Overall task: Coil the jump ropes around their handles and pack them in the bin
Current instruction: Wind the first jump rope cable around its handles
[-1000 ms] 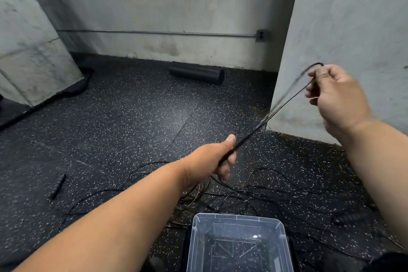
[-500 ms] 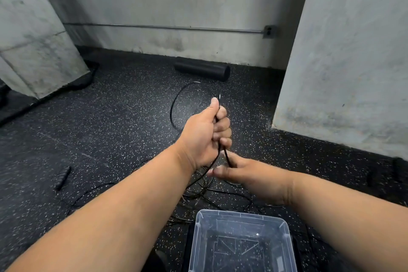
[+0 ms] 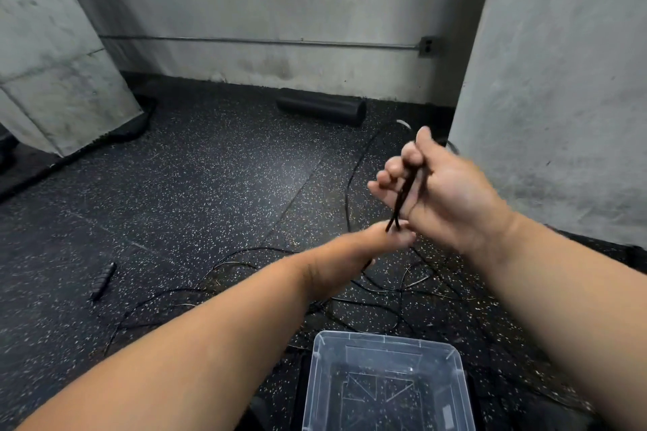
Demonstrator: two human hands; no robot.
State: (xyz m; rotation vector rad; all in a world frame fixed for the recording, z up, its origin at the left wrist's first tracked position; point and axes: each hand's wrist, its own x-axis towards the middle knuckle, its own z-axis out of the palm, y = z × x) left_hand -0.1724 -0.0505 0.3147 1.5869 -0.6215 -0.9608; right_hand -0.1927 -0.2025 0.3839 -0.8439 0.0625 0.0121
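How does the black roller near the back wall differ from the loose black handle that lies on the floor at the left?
The black roller is thick and smooth; the loose handle is thin and looks ribbed. The roller lies across the view by the wall; the handle lies nearer, pointing away. Both are black, on the speckled floor, touched by neither hand.

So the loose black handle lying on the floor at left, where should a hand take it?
Around the middle of the loose handle, coming from above, fingers and thumb across its width. It lies flat on the speckled floor, a slim ribbed stick, with open floor on both long sides. Its cord end is hard to make out.
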